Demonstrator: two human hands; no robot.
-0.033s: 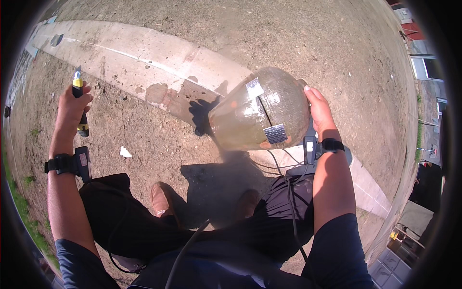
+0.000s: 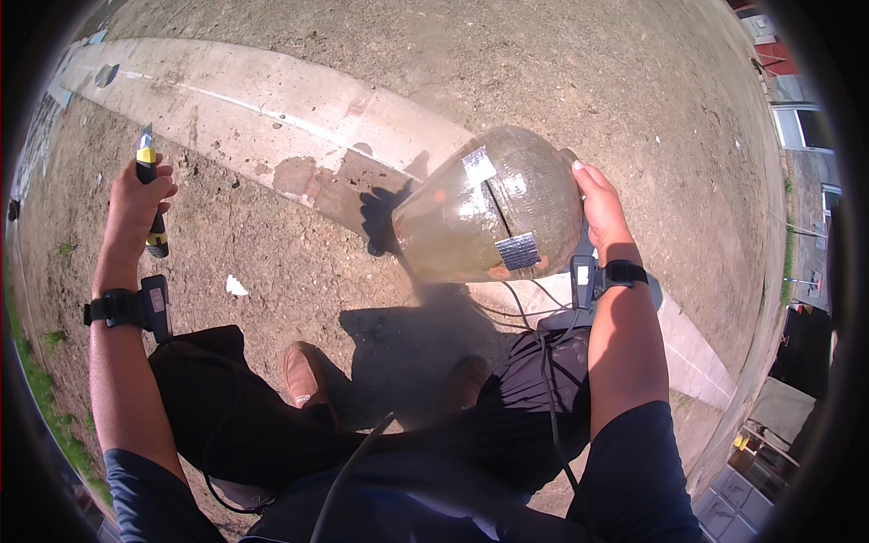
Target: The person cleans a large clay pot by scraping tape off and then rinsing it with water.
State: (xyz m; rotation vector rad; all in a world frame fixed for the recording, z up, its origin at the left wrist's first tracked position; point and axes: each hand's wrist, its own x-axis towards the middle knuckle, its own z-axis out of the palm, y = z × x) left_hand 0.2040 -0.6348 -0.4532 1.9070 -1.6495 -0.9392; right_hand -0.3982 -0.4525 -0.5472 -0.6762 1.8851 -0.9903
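Note:
My left hand is closed around a black and yellow utility knife, its blade showing above the fingers. On the right, my right hand grips the broad end of a large, glossy, translucent brownish pear-shaped object; the fingers behind it are hidden. That object has two silver tape patches on its surface, with a dark straight line running between them. Its narrower end points to the left, toward the knife but apart from it.
Below are bare dirt ground and a pale concrete strip running diagonally. My shoes and dark-clothed legs are at the bottom. Black cables hang near my right leg. Building parts stand along the right rim; grass edges the left.

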